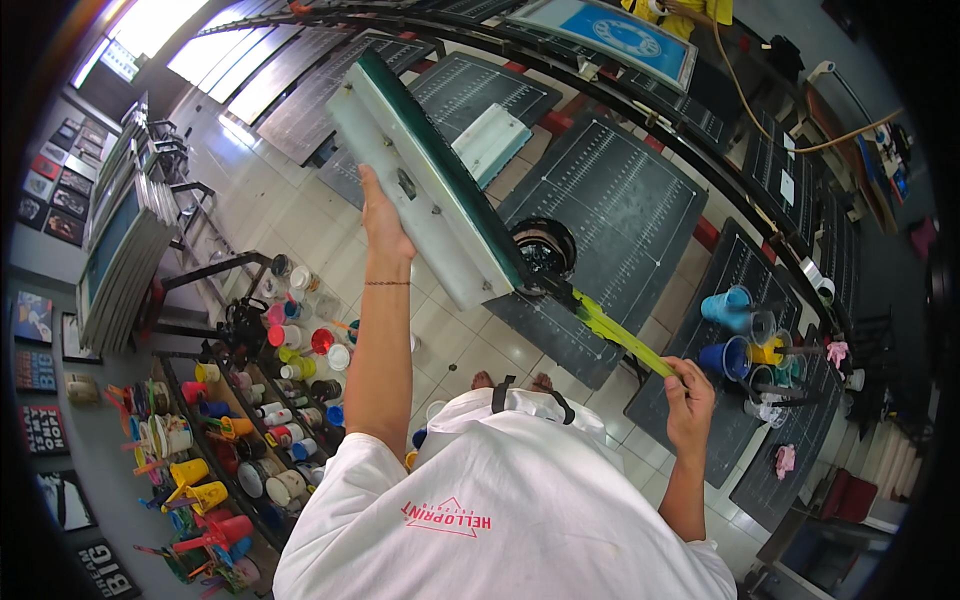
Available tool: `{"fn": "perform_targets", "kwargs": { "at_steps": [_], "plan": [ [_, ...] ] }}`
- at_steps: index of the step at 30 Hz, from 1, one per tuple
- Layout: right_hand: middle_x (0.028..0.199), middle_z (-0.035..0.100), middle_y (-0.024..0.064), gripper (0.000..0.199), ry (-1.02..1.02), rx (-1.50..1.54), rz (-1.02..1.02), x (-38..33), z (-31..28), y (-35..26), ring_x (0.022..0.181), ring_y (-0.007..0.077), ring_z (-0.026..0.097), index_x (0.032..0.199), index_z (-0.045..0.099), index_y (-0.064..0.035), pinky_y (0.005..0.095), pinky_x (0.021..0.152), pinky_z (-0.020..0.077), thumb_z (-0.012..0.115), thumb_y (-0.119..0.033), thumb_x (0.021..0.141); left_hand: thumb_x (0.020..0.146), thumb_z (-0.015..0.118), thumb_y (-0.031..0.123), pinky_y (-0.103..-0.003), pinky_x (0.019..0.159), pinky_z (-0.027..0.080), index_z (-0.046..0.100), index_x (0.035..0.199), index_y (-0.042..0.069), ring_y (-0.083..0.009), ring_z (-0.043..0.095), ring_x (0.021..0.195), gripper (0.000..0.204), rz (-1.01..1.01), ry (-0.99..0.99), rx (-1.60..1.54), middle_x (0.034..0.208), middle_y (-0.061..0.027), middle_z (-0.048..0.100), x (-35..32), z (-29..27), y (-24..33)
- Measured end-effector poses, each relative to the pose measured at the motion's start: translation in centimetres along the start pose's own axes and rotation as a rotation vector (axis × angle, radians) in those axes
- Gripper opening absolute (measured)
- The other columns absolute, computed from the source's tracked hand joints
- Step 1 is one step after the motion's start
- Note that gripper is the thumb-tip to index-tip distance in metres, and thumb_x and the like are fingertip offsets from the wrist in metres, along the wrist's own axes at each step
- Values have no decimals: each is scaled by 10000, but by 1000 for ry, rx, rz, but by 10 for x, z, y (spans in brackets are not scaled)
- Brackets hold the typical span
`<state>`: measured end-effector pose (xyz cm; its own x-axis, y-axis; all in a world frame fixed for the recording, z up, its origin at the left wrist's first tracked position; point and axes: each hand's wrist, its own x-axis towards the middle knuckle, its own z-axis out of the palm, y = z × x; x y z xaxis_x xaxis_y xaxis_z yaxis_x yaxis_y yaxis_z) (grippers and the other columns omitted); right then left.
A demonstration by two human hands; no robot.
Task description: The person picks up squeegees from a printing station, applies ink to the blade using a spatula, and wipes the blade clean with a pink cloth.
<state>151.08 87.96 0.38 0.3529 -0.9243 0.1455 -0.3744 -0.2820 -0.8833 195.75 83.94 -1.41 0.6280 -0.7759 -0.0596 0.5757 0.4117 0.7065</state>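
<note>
My left hand (385,222) grips a long silver metal squeegee (405,140) with a dark green blade, held tilted at an angle; some of its fingers are hidden behind the metal. In my right hand (690,402) is a yellow-green spatula (628,343), closed in the fingers near its end. Dark ink coats the spatula's far end, which meets or nearly meets the squeegee's lower corner. Just beyond that corner, an ink-smeared round tub (560,240) with dark contents stands on a black gridded table (620,190). A second silver squeegee (490,143) with a light blue-green edge lies farther back.
Blue cups (724,358) and other ink containers stand on the right-hand table. Shelves of ink pots (255,480) line the lower left, with more pots on the tiled floor. A framed screen (610,38) sits at the back, near a person in yellow (690,15).
</note>
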Motion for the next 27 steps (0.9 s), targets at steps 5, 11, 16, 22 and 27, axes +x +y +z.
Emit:
{"fn": "perform_targets", "kwargs": {
  "at_steps": [5, 11, 16, 22, 27],
  "plan": [
    [728, 496, 55, 313, -38, -25, 6, 7, 2, -7, 655, 130, 462, 1039, 652, 37, 267, 586, 350, 622, -244, 905, 1006, 364, 525, -419, 886, 538, 462, 1339, 55, -259, 614, 1035, 584, -19, 6, 24, 1194, -125, 596, -2, 4, -1],
    [718, 499, 57, 276, -43, -62, -31, 21, 6, -15, 638, 130, 461, 1029, 655, 33, 270, 574, 350, 620, -204, 893, 1010, 377, 500, -426, 908, 536, 416, 1364, 22, -270, 601, 1089, 596, -24, -72, 17, 1251, -142, 567, -10, 11, -4],
    [727, 523, 62, 263, -20, -46, -65, 38, 14, -19, 643, 132, 477, 1022, 656, 35, 270, 580, 362, 626, -189, 889, 1006, 390, 500, -420, 903, 539, 411, 1364, 10, -265, 602, 1090, 607, -54, -104, 31, 1254, -149, 564, -18, 16, -6],
    [722, 528, 62, 257, -19, -34, -94, 54, 20, -24, 640, 129, 478, 1033, 653, 35, 268, 576, 367, 625, -177, 892, 1001, 411, 500, -411, 874, 550, 428, 1346, 6, -250, 621, 1047, 603, -59, -109, 78, 1202, -153, 590, -33, 26, -2],
    [725, 534, 58, 249, -18, -27, -117, 66, 26, -34, 635, 119, 476, 1037, 650, 39, 259, 569, 368, 619, -166, 899, 998, 404, 515, -396, 862, 556, 423, 1339, -16, -249, 627, 1037, 631, -38, -143, 153, 1203, -160, 588, -36, 23, -4]
  ]
}}
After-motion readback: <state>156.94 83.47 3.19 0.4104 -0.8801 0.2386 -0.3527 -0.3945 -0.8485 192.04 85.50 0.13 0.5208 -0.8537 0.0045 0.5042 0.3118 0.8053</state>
